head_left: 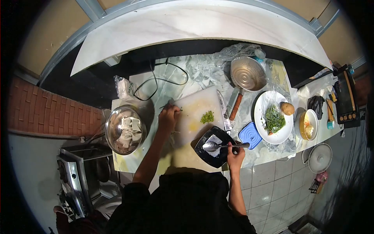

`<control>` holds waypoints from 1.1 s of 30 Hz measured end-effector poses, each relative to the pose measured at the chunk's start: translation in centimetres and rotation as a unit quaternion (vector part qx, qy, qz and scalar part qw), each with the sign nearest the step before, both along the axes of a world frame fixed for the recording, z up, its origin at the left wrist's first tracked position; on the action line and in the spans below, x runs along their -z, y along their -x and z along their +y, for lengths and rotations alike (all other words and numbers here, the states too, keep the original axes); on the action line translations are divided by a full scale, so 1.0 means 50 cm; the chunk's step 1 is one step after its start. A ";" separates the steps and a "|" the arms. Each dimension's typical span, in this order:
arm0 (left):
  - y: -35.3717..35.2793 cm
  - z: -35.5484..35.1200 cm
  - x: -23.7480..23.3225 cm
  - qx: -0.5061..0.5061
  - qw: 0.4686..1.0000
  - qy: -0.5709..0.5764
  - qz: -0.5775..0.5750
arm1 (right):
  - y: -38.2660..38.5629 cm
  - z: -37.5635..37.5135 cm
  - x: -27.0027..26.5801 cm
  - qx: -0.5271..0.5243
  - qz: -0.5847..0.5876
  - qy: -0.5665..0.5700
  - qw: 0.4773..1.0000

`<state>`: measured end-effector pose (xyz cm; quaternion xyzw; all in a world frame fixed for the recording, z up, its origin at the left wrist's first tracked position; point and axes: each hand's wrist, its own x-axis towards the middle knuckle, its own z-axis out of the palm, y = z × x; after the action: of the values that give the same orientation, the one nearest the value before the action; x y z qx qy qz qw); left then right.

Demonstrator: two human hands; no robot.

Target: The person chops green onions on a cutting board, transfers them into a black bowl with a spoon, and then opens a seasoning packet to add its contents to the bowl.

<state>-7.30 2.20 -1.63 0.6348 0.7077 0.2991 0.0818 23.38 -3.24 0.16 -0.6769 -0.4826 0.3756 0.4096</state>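
My left hand (168, 117) is at the left edge of the white cutting board (194, 105), its fingers pinched around something small and dark that I cannot make out. My right hand (235, 156) grips the handle of a metal spoon (211, 146), whose bowl lies over white powder in a black square bowl (202, 154). The black bowl overlaps the board's lower right corner. Chopped green pieces (207, 116) lie on the board between my hands. A knife (223, 105) rests along the board's right edge.
Left stands a steel bowl (110, 136) with pale blocks. Rightward are a blue lid (250, 135), a pan (248, 74) with its handle toward me, a white plate (277, 134) of greens with a potato (287, 109), and a yellow-and-white bowl (314, 124). A black cable (171, 81) lies behind.
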 end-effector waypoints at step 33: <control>-0.537 0.271 -0.143 0.447 0.886 0.041 -0.114 | 0.042 -0.052 0.007 0.017 0.033 -0.011 0.999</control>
<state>19.57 15.74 5.51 0.8414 0.3466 0.2721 0.3128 21.28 -5.84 -0.19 -0.6678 -0.4611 0.3855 0.4391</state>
